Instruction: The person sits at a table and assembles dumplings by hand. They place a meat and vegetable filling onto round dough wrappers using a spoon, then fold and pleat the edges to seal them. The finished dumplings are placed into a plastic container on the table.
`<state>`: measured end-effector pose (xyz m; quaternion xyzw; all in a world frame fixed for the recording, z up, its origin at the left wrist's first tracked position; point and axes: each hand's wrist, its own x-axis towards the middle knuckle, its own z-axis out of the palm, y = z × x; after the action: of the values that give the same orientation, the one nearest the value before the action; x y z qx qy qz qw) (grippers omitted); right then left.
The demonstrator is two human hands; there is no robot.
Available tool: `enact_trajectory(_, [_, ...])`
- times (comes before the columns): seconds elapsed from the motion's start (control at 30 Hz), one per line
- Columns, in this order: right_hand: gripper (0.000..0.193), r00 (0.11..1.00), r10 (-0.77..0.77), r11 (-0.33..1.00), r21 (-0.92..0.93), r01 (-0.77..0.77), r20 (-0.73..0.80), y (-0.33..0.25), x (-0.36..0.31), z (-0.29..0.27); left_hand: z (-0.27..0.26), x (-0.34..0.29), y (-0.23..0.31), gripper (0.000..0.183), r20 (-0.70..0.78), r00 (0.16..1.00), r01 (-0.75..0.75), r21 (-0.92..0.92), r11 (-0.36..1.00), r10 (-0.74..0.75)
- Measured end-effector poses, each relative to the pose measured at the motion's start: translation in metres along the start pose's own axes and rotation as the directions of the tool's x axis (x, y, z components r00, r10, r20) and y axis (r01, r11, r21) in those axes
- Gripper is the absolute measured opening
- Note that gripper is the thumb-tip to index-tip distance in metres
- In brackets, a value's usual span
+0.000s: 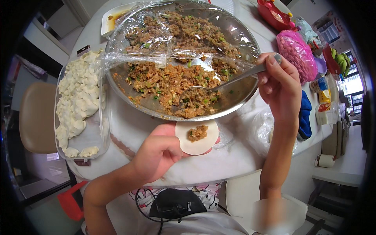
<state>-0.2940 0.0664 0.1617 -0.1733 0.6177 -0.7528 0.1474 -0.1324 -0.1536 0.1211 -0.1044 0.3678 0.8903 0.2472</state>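
Wrapper (196, 147), round and pale with a dab of filling (197, 133) near its centre, lies across my partly open left hand (158, 149), while my right hand (278, 74) pinches a spoon (235, 79) dipping into the steel bowl (219, 116) beyond my left, dumplings (76, 94) lying farther left

The left hand (158, 149) sits low, its thumb (171, 145) bent, while the raised right hand (280, 80) pinches with its fingers (291, 70)

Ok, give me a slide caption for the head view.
Left hand holds a wrapper topped with filling; right hand holds a spoon in the bowl.
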Motion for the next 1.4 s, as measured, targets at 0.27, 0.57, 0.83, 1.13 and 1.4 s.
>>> enact_trajectory(0.27, [0.027, 0.993, -0.085, 0.994, 0.071, 0.079, 0.083, -0.006, -0.003, -0.010, 0.006, -0.005, 0.006, 0.085, -0.010, 1.000, 0.009, -0.047, 0.999, -0.010])
enact_trajectory(0.57, [0.016, 0.537, -0.604, 0.611, -0.089, 0.786, 0.589, -0.035, -0.031, -0.008, 0.010, -0.009, 0.008, 0.085, 0.051, 0.999, 0.008, -0.037, 0.999, -0.006])
enact_trajectory(0.83, [0.014, 0.353, -0.624, 0.405, -0.097, 0.909, 0.697, -0.051, -0.049, 0.009, 0.015, -0.018, 0.006, 0.083, 0.072, 0.996, -0.055, -0.007, 0.998, 0.055])
enact_trajectory(1.13, [0.026, 0.455, -0.799, 0.414, -0.189, 0.891, 0.393, -0.033, -0.118, 0.019, 0.035, -0.043, -0.004, 0.068, 0.187, 0.971, -0.138, -0.077, 0.987, 0.150])
enact_trajectory(1.4, [0.032, 0.481, -0.806, 0.444, -0.184, 0.877, 0.346, -0.014, -0.149, 0.028, 0.019, -0.086, -0.039, 0.071, 0.127, 0.980, -0.137, -0.143, 0.980, 0.156])
